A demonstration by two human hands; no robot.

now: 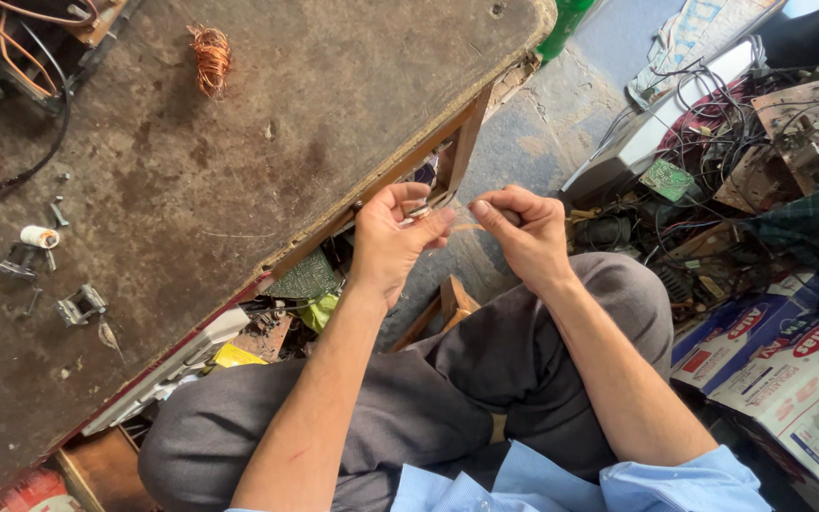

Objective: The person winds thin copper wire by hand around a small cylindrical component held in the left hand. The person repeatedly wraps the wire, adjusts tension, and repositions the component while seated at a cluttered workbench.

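Observation:
My left hand [393, 237] is held just off the edge of the worn workbench [239, 142], fingers curled around a small metal part [421, 210] pinched at the fingertips. My right hand [523, 230] is close beside it, fingers closed, pinching what looks like a thin copper wire [466, 228] that runs between the two hands. Both hands hover above my lap, over grey trousers [485, 370]. The exact shape of the small part is hidden by my fingers.
A coil of copper wire [210, 57] lies on the bench top. Screws and small metal fittings [49, 275] sit at the bench's left side, with cables [11, 114] beyond. On the floor at right lie circuit boards, tangled wires [713, 123] and cardboard boxes [789, 360].

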